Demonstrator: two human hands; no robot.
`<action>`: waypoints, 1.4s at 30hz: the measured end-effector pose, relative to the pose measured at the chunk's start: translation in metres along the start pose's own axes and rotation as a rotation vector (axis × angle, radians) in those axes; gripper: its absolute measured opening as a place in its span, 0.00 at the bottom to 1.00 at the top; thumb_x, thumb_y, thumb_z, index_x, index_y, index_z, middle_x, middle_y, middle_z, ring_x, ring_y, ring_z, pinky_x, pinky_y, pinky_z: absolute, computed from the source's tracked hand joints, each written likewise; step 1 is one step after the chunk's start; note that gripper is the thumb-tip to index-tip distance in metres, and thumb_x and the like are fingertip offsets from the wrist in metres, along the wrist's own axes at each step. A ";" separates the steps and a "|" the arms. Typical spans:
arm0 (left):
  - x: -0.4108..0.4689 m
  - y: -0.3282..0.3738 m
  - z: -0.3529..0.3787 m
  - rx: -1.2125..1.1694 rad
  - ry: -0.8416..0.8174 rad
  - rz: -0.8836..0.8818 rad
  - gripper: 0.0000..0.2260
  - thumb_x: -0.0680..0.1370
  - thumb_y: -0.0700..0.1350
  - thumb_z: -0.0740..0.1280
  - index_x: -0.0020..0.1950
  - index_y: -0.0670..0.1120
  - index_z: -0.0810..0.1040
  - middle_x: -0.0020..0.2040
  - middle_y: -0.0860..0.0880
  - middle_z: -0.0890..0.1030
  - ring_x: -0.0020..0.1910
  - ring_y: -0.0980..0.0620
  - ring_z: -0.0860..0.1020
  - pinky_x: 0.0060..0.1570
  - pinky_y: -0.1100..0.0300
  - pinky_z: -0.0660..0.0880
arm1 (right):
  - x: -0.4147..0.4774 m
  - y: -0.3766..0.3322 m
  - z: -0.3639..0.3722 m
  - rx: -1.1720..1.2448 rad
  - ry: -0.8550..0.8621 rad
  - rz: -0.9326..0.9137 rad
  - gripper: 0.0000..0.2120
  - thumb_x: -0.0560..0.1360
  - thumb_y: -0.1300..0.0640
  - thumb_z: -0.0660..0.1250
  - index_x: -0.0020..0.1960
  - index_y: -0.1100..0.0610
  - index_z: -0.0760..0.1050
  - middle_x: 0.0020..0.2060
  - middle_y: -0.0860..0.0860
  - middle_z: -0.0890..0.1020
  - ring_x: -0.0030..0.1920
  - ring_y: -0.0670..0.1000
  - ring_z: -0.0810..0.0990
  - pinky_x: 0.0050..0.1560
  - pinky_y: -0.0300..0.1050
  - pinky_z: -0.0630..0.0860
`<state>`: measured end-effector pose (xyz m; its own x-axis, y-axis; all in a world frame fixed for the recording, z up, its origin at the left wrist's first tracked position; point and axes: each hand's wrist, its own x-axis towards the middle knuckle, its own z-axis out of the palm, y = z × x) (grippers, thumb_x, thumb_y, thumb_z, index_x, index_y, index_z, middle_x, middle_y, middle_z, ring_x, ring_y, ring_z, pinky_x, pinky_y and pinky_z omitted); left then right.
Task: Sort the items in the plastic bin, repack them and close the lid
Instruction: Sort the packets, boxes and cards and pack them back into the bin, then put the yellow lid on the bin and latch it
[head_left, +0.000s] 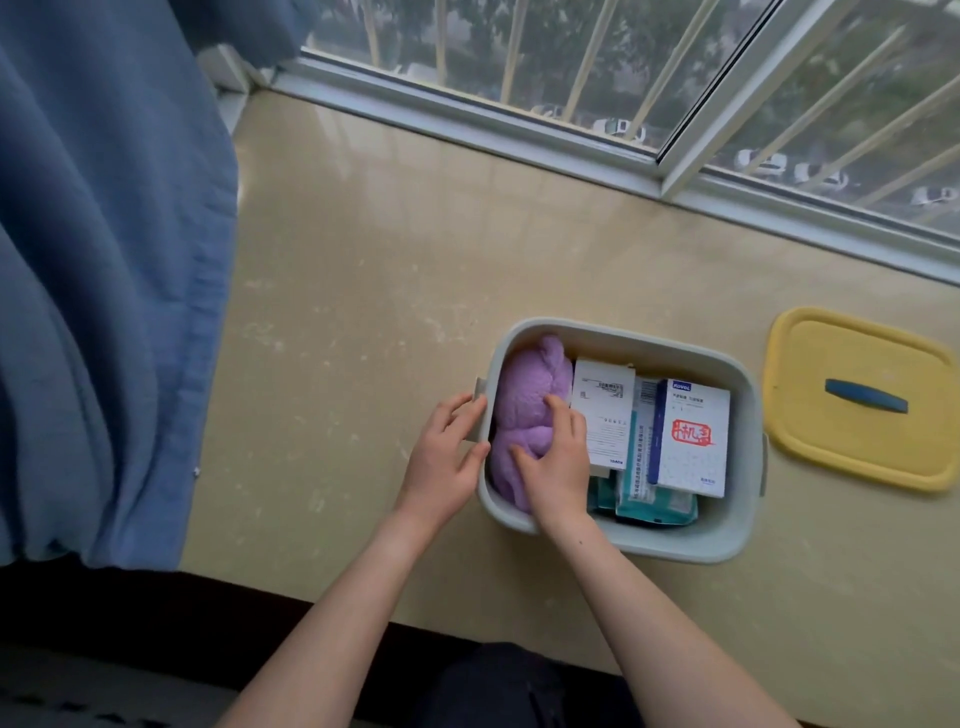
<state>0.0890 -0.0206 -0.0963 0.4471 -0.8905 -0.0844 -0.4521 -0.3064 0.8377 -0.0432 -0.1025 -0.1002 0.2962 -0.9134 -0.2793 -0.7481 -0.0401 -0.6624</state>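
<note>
Blue curtain (104, 260) hangs far left, over the left end of the beige sill (363, 249). My left hand (447, 457) is outside the plastic bin (623, 332), fingers loose and nearly straight against its left handle tab, thumb on the rim. It braces the bin and has hold of nothing. The bin sits on the sill right of centre, open on top. The purple cloth (524, 384) is bunched along the inside of its left wall. My right hand (556, 462) reaches in over the near rim, fingers and thumb curled into the cloth with a fold of it in my grip. Just right of that hand a white barcode box (605, 410) lies flat. Next to it is a white box with a red stamp (693, 441), with a narrow printed pack showing between them. Teal packets (654, 506) stick out from under the boxes at the near side. The yellow lid (857, 457) lies flat on the sill right of the bin, not touching it, blue handle (866, 396) up. The barred window (649, 78) runs along the far edge.
</note>
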 end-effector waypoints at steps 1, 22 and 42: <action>0.000 0.001 0.000 0.019 -0.002 -0.002 0.23 0.72 0.40 0.67 0.68 0.42 0.74 0.65 0.44 0.73 0.65 0.51 0.71 0.67 0.64 0.64 | -0.001 -0.001 0.001 -0.005 0.001 0.005 0.34 0.68 0.61 0.75 0.71 0.55 0.67 0.64 0.52 0.70 0.62 0.50 0.71 0.62 0.35 0.64; -0.018 0.162 -0.042 0.374 0.011 0.359 0.21 0.78 0.50 0.59 0.65 0.39 0.75 0.60 0.42 0.78 0.57 0.45 0.74 0.60 0.54 0.70 | -0.071 0.001 -0.189 -0.242 0.284 -0.446 0.22 0.78 0.49 0.59 0.66 0.61 0.75 0.60 0.57 0.79 0.61 0.55 0.75 0.65 0.48 0.69; -0.043 0.316 0.208 0.346 -0.129 0.306 0.21 0.79 0.50 0.61 0.70 0.44 0.72 0.69 0.45 0.72 0.68 0.46 0.69 0.65 0.55 0.64 | -0.088 0.235 -0.404 -0.261 0.365 -0.186 0.24 0.76 0.49 0.59 0.66 0.61 0.74 0.59 0.58 0.79 0.60 0.57 0.76 0.59 0.53 0.76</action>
<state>-0.2341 -0.1490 0.0600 0.1639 -0.9850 0.0537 -0.7885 -0.0981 0.6072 -0.4852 -0.1956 0.0497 0.2463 -0.9617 0.1205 -0.8401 -0.2738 -0.4683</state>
